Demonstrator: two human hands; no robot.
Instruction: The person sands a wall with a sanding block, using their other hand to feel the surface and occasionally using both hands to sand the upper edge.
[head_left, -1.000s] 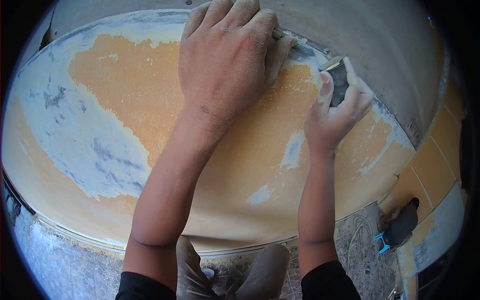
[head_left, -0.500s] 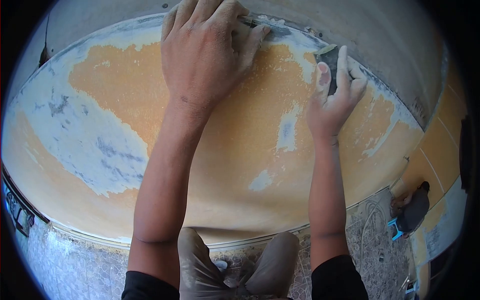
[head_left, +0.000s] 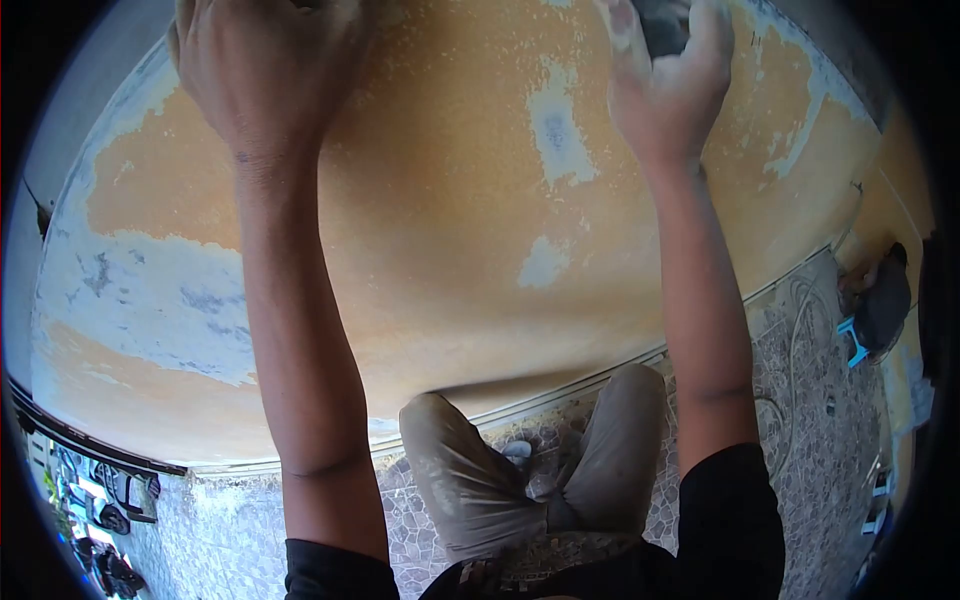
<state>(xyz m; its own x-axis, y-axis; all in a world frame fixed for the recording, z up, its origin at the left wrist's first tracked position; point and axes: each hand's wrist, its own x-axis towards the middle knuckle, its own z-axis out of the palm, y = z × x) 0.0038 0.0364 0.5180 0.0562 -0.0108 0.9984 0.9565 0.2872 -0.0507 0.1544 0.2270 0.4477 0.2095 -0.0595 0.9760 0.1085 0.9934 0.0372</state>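
Dark pad (head_left: 663,25) was at the top edge of view, right of centre, over the upper part of the curved panel (head_left: 440,190); its far end ran out of view. Your right hand (head_left: 672,85) pinched it between thumb and fingers. Whether the pad touched the panel, you couldn't tell from this angle.

Your left hand (head_left: 262,70) was well apart from it, back upward, over the panel's upper left; fingertips cut off, so whether they pinched anything couldn't be told.

Panel tan, with a broad whitish patch (head_left: 165,300) streaked grey at left and a small pale patch (head_left: 560,130) between your forearms. Below its lower edge, your knees in dusty trousers (head_left: 450,470), above a stone-patterned floor (head_left: 780,430).

Far right, another person (head_left: 882,305) in dark clothing on a light-blue stool (head_left: 853,343), near a looped hose (head_left: 795,330).
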